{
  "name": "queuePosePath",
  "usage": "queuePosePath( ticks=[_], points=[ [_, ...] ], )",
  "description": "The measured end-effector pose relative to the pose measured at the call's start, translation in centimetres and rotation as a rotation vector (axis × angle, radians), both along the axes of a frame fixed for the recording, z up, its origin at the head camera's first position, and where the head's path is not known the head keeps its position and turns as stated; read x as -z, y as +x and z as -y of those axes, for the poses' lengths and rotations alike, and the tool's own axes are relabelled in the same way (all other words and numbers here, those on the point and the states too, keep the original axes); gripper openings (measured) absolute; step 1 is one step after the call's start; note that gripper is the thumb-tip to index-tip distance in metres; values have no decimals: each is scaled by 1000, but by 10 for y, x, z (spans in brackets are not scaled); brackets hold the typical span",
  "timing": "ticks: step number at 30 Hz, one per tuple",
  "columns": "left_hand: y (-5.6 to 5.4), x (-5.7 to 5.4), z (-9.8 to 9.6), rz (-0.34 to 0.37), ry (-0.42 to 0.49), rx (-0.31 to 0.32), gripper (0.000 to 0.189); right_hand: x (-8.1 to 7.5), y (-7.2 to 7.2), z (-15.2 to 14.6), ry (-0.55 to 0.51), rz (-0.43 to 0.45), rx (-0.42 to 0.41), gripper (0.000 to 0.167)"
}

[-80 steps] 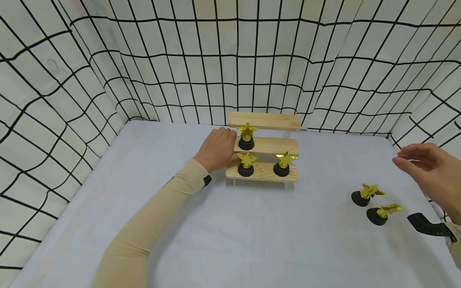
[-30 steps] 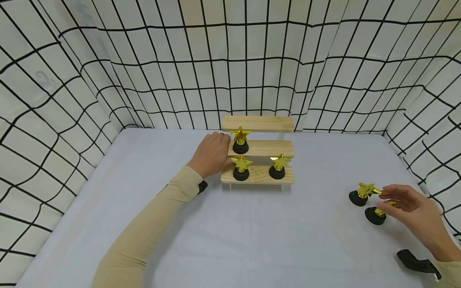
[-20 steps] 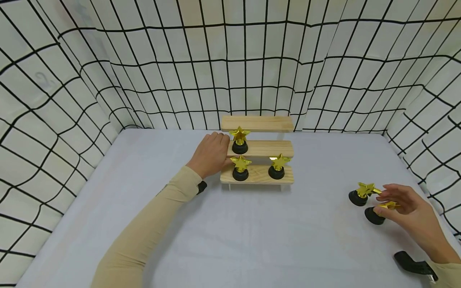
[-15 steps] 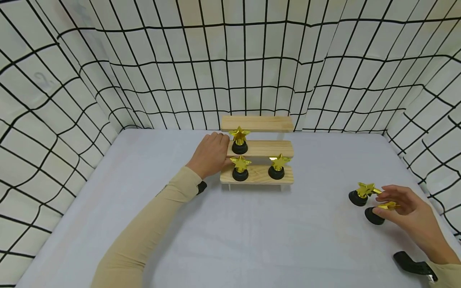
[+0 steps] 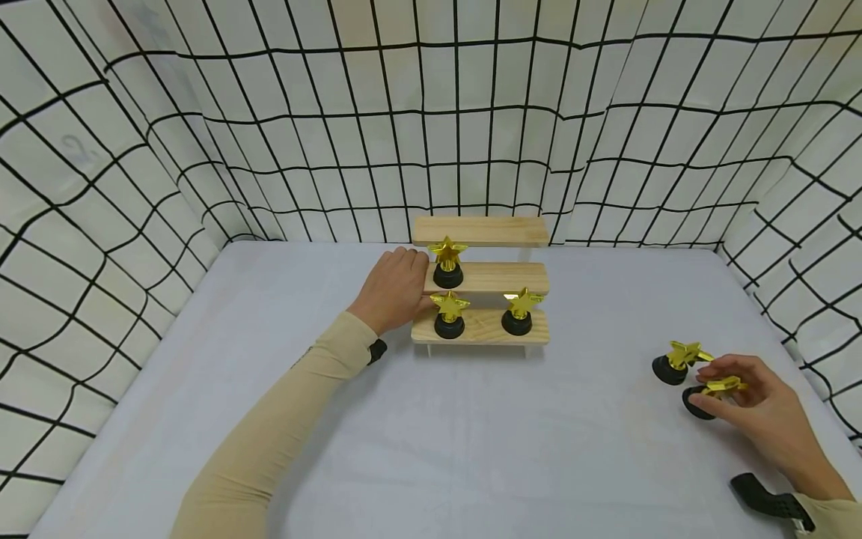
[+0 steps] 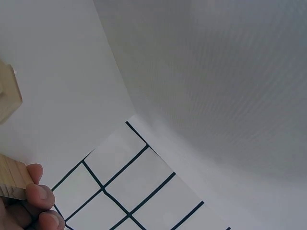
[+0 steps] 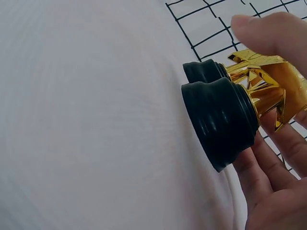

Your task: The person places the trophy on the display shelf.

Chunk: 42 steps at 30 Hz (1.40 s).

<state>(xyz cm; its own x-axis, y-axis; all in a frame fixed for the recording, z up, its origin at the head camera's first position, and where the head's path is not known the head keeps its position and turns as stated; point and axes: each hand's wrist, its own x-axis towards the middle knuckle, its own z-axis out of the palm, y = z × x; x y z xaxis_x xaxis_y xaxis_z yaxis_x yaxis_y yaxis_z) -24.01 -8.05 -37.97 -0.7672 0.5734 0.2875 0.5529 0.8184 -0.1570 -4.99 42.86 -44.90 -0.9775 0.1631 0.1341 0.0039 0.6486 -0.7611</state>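
Note:
My left hand (image 5: pixel 396 290) grips the left end of a three-tier wooden display stand (image 5: pixel 501 277). In the left wrist view, fingertips (image 6: pixel 39 195) curl at the end of a wooden board (image 6: pixel 13 178). One gold star trophy (image 5: pixel 447 262) with a black base stands on the middle tier; two more, a left one (image 5: pixel 450 314) and a right one (image 5: pixel 518 313), stand on the lowest. My right hand (image 5: pixel 764 408) curves loosely around the nearer table trophy (image 5: pixel 700 404). In the right wrist view, its thumb (image 7: pixel 268 32) stands apart from that trophy's black base (image 7: pixel 220 120), with fingers behind it.
Just behind the nearer table trophy stands another star trophy (image 5: pixel 673 365), close to my right fingertips. A white cloth (image 5: pixel 525 449) covers the table. Black wire grid walls (image 5: pixel 458 135) with white backing enclose the back and both sides.
My right hand came down from the right to the nearer table trophy, then shifted slightly left around it. The left hand stays on the stand. The head view has shifted a little.

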Motion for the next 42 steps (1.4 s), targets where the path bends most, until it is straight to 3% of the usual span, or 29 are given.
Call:
queuePosePath(
  ticks=[14,19,31,42],
  points=[
    [-1,-1,-1,36,11,-17,59,3,8,-5,67,76,-2,50],
    [-3,0,-2,14,17,-7,60,4,9,-8,125,89,9,45],
    [0,1,1,7,28,-10,62,11,15,-14,166,164,-14,55],
    [0,2,1,11,32,-9,61,4,16,-12,237,202,45,56]
  ],
)
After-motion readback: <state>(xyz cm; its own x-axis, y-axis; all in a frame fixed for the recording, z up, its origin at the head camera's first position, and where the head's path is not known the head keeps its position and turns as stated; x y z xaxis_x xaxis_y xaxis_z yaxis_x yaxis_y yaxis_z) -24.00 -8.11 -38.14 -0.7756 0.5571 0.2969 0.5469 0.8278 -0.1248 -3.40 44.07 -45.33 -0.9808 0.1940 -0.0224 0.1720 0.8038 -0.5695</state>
